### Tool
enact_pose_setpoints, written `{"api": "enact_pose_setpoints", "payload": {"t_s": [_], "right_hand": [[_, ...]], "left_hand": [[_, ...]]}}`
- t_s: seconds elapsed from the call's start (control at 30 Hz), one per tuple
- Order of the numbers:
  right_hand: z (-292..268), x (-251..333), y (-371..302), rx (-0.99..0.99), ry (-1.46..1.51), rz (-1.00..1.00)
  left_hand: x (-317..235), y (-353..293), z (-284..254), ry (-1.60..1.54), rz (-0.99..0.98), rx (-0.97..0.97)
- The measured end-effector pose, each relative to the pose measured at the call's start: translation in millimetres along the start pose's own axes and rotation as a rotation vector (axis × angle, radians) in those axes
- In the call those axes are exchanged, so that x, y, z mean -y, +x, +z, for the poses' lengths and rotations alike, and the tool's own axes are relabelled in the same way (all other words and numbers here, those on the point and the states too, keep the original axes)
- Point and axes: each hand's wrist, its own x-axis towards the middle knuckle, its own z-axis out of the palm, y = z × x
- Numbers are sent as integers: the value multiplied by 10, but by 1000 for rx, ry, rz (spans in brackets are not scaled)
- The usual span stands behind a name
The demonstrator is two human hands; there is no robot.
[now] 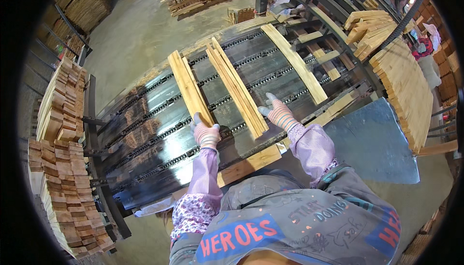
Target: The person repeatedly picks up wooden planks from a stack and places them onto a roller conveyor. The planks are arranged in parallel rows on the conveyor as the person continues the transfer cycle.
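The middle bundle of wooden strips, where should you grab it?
Probably near its closest end, with the right hand coming from the right, where it hovers beside it. The bundle is long and narrow, its strips lengthwise together on the chain conveyor, so thumb and fingers could squeeze across its long edges.

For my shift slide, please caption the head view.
Gloved left hand at the near end of wooden boards, right hand beside wooden strips, over a chain conveyor.
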Motion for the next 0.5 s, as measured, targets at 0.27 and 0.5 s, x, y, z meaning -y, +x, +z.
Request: {"api": "enact_pose_setpoints", "payload": {"t_s": [0.27, 0.5], "right_hand": [[335, -27, 338, 92, 124, -165], [438, -3, 426, 180, 69, -178]], "left_hand": [[-197, -661, 134, -876, 189, 47], [122, -639, 380, -491, 98, 309]]}}
